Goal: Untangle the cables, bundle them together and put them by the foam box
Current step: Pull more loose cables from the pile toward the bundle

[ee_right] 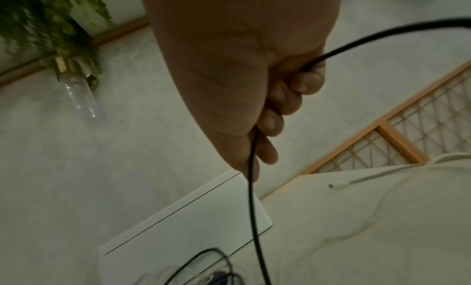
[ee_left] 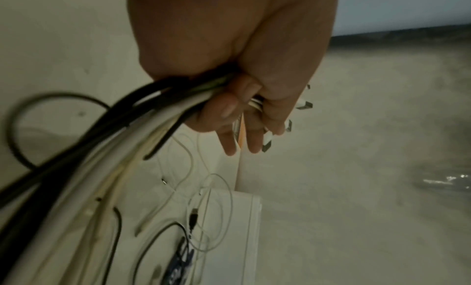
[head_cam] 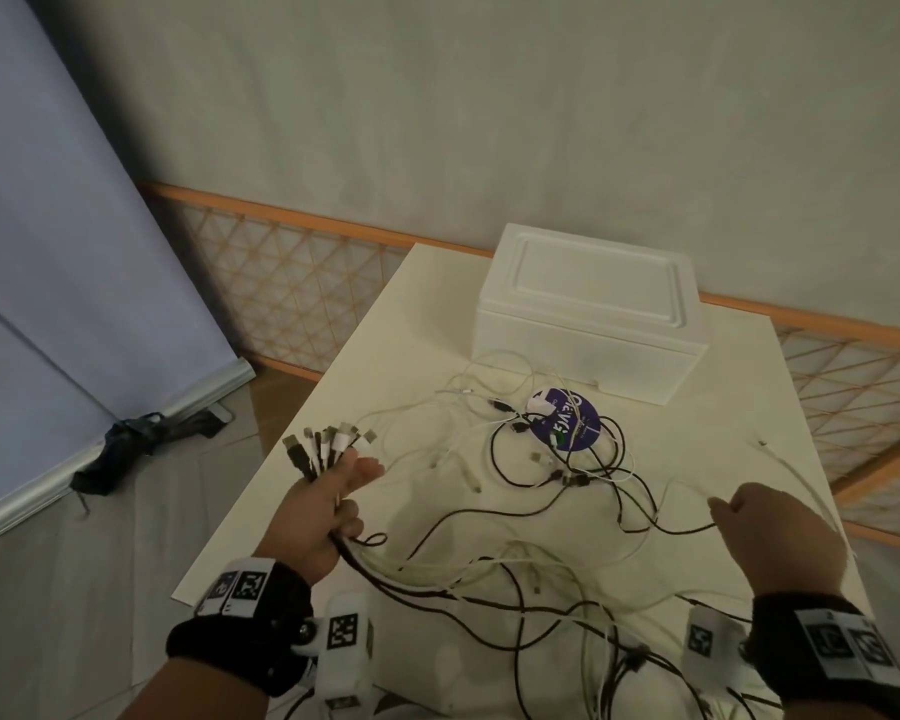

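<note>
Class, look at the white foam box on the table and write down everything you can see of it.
The foam box is white and rectangular, and looks like moulded foam. Its lid is on, with a raised rim around a sunken flat panel, and a seam shows where the lid meets the body. A small notch sits at the base of its front wall. It stands upright at the far end of the table, close to the wall. Thin white cables lie at its front; neither hand touches it.

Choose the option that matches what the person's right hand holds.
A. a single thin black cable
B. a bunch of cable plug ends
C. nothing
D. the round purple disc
A: the right hand has its fingers curled round one thin black cable; the bunched plug ends are in the left hand.
</note>
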### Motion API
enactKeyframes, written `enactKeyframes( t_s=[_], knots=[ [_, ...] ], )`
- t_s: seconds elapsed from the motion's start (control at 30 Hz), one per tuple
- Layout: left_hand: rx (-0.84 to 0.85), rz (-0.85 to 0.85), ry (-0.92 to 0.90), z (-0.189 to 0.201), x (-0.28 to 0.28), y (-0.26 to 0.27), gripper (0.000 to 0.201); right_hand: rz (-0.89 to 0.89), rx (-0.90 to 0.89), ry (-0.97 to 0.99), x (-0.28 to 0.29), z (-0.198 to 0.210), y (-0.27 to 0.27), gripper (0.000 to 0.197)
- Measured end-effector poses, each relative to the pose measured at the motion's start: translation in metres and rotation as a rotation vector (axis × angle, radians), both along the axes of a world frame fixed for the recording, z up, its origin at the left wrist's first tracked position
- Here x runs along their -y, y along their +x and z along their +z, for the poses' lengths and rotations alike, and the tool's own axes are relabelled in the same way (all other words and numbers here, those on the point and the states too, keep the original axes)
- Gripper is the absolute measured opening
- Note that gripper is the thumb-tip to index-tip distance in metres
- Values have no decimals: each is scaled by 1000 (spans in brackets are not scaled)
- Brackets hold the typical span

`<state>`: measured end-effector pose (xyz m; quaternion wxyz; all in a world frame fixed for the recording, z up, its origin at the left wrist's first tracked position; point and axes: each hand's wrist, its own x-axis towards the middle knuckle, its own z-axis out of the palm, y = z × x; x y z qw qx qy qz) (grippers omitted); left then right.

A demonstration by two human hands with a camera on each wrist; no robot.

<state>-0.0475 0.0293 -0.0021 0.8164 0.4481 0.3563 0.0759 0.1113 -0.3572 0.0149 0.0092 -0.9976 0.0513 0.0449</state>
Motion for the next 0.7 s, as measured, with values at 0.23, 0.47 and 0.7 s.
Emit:
enactKeyframes(
  t_s=[0.23,0.47,0.7],
  knots=[
    [180,-89,-198,33,45,16,47,747,24,528,-127,23,-53,84],
    [334,-159,-154,64,50,19,46,1067,-187,384,-183,15,-80,21],
    [235,198,-253,30,-12,-4,51,914,-260,171,-109,-9,-63,17]
  ],
)
